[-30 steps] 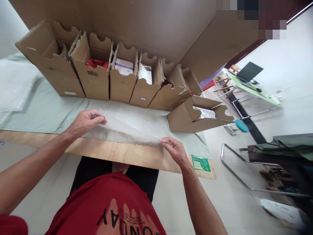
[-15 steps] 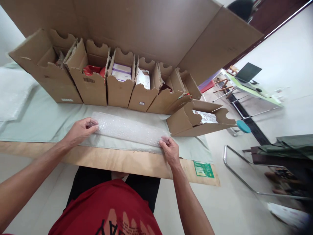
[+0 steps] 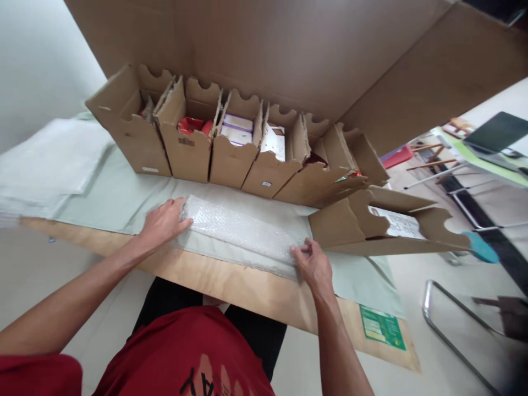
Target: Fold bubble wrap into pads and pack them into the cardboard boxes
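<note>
A long folded strip of clear bubble wrap [image 3: 243,228] lies across the pale green cloth [image 3: 99,212] in front of me. At its left end, my left hand [image 3: 165,220] is closed on the edge, thumb toward the strip and fingers partly hidden. My right hand [image 3: 313,264] grips the opposite end between thumb and bent fingers. The strip is stretched flat between both hands, close to the table's front edge. No other item shows on top of the wrap.
Several open cardboard bins [image 3: 190,157] stand in a row behind the wrap, holding packets and boxes. Another cardboard bin [image 3: 338,223] sits at the right, near my right hand. More bubble wrap [image 3: 53,159] lies at the left. A tall cardboard panel [image 3: 264,49] rises behind.
My view has swung left, so everything appears further right. My left hand's fingers lie flatter over the end of the bubble wrap, while my right hand stays at the other end.
</note>
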A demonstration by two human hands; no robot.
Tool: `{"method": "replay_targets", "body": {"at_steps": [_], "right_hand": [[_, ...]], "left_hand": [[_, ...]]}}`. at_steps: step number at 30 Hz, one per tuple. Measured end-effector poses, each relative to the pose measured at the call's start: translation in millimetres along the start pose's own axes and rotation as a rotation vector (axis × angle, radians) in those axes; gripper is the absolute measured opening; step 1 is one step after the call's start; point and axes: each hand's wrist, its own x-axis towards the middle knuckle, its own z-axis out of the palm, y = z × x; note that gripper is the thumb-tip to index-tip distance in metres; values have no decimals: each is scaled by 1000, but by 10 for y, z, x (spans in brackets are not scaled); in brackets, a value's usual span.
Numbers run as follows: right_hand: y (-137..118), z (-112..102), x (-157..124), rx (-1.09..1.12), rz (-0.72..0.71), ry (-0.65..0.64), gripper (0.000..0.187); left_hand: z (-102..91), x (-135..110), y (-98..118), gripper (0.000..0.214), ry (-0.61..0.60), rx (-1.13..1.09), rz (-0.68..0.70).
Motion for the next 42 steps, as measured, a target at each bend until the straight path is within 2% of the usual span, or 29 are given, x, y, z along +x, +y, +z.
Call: {"method": "replay_targets", "body": {"at_steps": [3,5,8,10,12,15,18,21,25,30,34,38,40,42], "right_hand": [[-130,0,128,53,12,-108,45],[-211,-20,113,177,16,-182,36],[-246,-69,-18,401,48,-253,37],[-218,-99,-108,444,61,-258,37],[-177,-117,-157,382,58,-201,36],[-151,-136,-147,232,67,-127,43],[-196,-161,-91,67,74,-154,42],[-275,-177,-35,-48,80,-201,37],[-320,-141,39,-8,88,-238,31],[-286,-119,14,165,59,-300,21],[-292,-319,-310,321,27,-338,26],[-335,-504,-940,600,89,-390,30],[-374,-440,-1301,722,173,-419,41],[-425,-261,-1630,788,257,-432,54]], "left_hand": [[-29,20,6,38,-42,-15,3],[-52,40,10,37,-65,-51,9],[-103,64,21,39,-122,-71,-22],[-131,77,27,42,-168,-65,-61],[-137,86,23,40,-195,-57,-78],[-108,80,1,35,-172,-34,-65],[-91,53,-19,40,-144,-11,-67],[-122,35,-10,52,-178,20,-89],[-145,47,15,56,-219,23,-101],[-47,59,-41,56,-144,-55,-33],[-57,104,-78,53,-44,-104,55],[-168,279,112,50,178,-53,222],[-187,424,315,47,242,-12,353],[-158,576,543,43,255,17,436]]}}
